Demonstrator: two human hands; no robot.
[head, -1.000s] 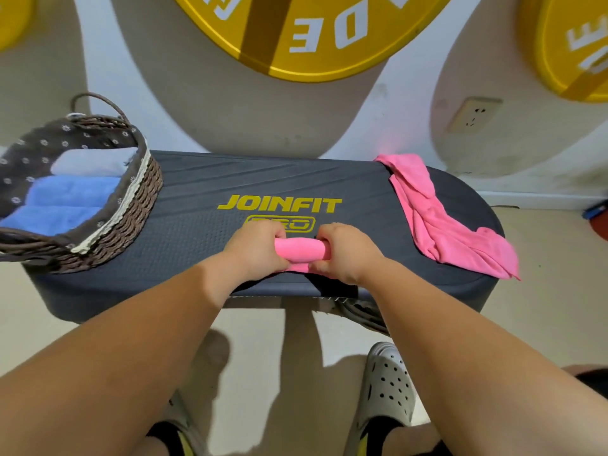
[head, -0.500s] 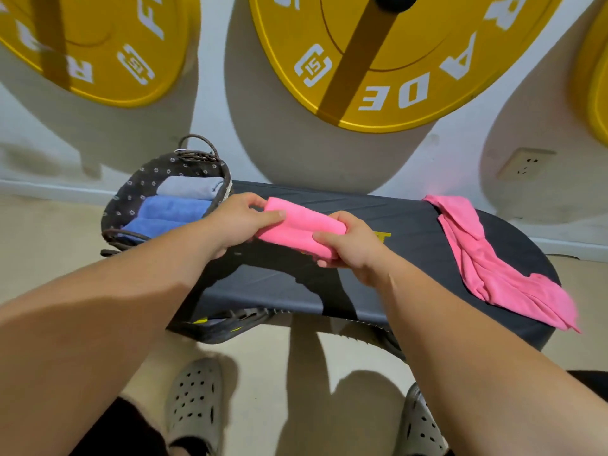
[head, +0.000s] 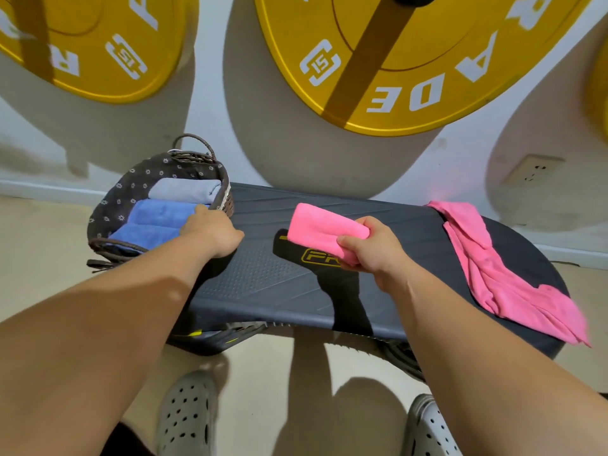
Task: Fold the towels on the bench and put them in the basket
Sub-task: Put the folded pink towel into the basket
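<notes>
My right hand (head: 371,250) grips a folded pink towel (head: 320,230) by its right end and holds it just above the middle of the dark bench (head: 263,284). At the bench's left end stands a wicker basket (head: 108,205) with a dotted liner, holding folded blue towels (head: 154,222) and a folded grey towel (head: 186,190). My left hand (head: 212,228) lies at the basket's near right rim, fingertips touching the blue towels, with nothing held. A second pink towel (head: 493,271) lies crumpled and unfolded over the bench's right end.
Big yellow weight plates (head: 394,60) lean against the wall right behind the bench. A wall socket (head: 533,169) sits at the right. My feet in grey clogs (head: 187,416) stand on the beige floor in front of the bench.
My left hand has let go of the folded pink towel and moved left to the basket. My right hand alone now holds the towel. The view has shifted slightly.
</notes>
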